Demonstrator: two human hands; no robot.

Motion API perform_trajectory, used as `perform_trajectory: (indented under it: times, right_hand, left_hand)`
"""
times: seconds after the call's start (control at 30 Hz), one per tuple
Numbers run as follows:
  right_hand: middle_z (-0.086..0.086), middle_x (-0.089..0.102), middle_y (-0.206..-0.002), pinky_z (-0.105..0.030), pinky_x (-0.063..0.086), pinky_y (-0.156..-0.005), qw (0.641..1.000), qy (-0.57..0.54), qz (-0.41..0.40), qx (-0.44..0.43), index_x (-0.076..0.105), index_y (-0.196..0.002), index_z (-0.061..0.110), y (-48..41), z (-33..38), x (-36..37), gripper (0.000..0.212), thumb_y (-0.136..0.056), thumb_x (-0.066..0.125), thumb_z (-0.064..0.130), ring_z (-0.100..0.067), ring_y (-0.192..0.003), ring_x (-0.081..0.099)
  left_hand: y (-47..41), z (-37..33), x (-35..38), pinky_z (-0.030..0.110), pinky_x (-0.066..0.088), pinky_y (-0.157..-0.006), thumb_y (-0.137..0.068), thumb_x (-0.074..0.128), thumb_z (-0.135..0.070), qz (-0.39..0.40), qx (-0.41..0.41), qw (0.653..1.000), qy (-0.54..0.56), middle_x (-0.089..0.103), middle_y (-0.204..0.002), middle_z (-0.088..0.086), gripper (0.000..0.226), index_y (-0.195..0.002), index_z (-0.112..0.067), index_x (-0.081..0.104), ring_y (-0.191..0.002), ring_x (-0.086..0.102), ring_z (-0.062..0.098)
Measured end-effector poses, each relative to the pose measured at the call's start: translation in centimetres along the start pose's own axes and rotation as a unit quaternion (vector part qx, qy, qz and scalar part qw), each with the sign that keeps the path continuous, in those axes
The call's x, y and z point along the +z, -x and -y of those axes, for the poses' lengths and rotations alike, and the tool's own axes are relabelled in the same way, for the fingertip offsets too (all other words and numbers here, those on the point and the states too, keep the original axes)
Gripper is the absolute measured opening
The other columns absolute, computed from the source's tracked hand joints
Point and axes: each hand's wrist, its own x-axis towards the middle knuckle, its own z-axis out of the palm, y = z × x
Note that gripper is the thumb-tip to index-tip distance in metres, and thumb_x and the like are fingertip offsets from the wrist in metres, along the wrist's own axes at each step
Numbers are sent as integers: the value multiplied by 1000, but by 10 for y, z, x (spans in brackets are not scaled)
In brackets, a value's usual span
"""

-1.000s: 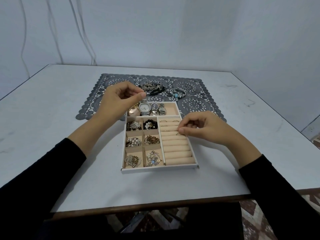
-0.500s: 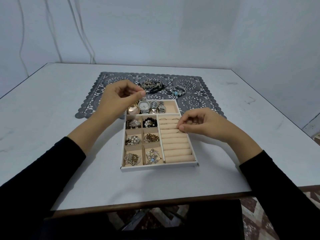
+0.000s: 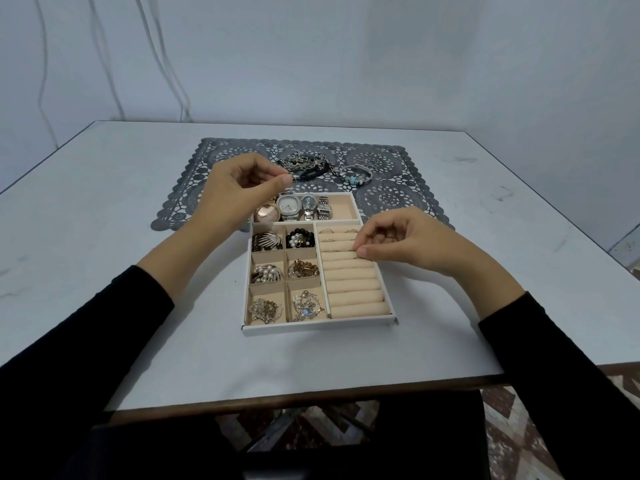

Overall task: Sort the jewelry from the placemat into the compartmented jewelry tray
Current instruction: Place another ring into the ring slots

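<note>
1. Jewelry tray (image 3: 318, 328): white-rimmed and standing on the table (image 3: 104, 209). Its far end lies over the near edge of the placemat (image 3: 187, 199).
2. Left hand (image 3: 235, 199): raised above the tray's far left corner, fingers curled, thumb and forefinger tips pressed together. What they pinch, if anything, is too fine to tell.
3. Right hand (image 3: 412, 240): held over the ring rolls (image 3: 353, 289), fingers curled. Thumb and forefinger tips meet at a groove in the far half, near its right end. Whether a ring sits between them cannot be told.
4. Rings (image 3: 327, 232): seated in the farthest grooves, just beyond the right fingertips.
5. Watches (image 3: 294, 207): four, in the long far compartment, below the left fingertips.
6. Brooches (image 3: 266, 241): these and other small pieces fill the six square compartments.
7. Chains (image 3: 304, 164) and beaded bracelet (image 3: 356, 174): on the placemat beyond the tray. The chains lie just beside the left fingertips.
</note>
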Motion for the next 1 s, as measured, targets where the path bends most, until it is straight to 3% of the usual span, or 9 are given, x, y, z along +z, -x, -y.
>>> perform_trajectory:
  times: [0.27, 0.47, 0.53, 0.63, 0.73, 0.8, 0.9, 1.0]
  right_hand:
    - [-8, 61, -74, -24, 41, -64, 1000, -2, -5, -1, 73, -89, 4, 0, 0, 2, 11, -79, 75, 8, -18, -67, 47]
    - [-14, 67, -78, -32, 44, -72, 1000, -5, -6, -5, 73, -91, 5, 0, -1, -1, 13, -80, 75, 12, -24, -71, 53]
    - [-15, 70, -85, -24, 47, -72, 1000, -5, -19, -8, 73, -93, 6, 2, 0, -3, 14, -84, 71, 15, -17, -75, 59]
    - [-12, 70, -85, -19, 47, -67, 997, -13, -66, -24, 72, -97, 6, 1, 0, -5, 16, -89, 65, 17, -9, -74, 58]
    - [-7, 69, -86, -19, 50, -67, 983, -76, -166, -22, 70, -102, 6, -6, -6, -7, 18, -92, 60, 17, -10, -74, 60]
    - [-4, 70, -90, -18, 50, -68, 970, -82, -230, -10, 70, -104, 10, -11, -10, -8, 17, -95, 57, 16, -7, -75, 62]
    - [1, 71, -99, -23, 52, -79, 962, -7, -271, 15, 69, -111, 17, -18, -23, -7, 21, -96, 55, 20, -4, -83, 66]
    - [6, 68, -111, -21, 46, -91, 946, 142, -288, 47, 65, -121, 21, -21, -33, -7, 29, -95, 55, 29, -7, -99, 63]
  left_hand:
    - [1, -3, 2, 16, 52, -69, -84, 75, -16, 2, 8, 1000, 1, 67, -79, -4, 6, -87, -20, 70, -72, 59, 5]
    - [4, -5, 4, 15, 51, -65, -84, 75, -18, 14, 13, 1000, 3, 67, -78, -5, 6, -87, -19, 70, -69, 59, 4]
    - [6, -7, 5, 14, 49, -60, -85, 74, -17, 25, 11, 1000, 4, 66, -77, -4, 6, -88, -16, 70, -65, 58, 2]
    - [9, -10, 9, 12, 48, -57, -85, 74, -16, 35, -2, 999, 11, 65, -75, -6, 7, -89, -13, 70, -61, 57, -2]
    - [11, -13, 13, 11, 45, -59, -85, 74, -16, 44, 6, 999, -2, 65, -70, -11, 9, -89, -10, 70, -61, 56, -3]
    - [13, -14, 14, 13, 47, -59, -84, 75, -18, 50, 9, 999, -10, 66, -72, -6, 9, -88, -11, 71, -63, 57, 0]
    - [14, -14, 16, 21, 54, -58, -82, 77, -26, 63, 5, 998, -13, 70, -80, 8, 12, -87, -17, 72, -68, 61, 10]
    - [16, -15, 18, 28, 56, -59, -81, 77, -26, 83, 3, 996, -13, 69, -77, 3, 12, -87, -16, 73, -66, 61, 15]
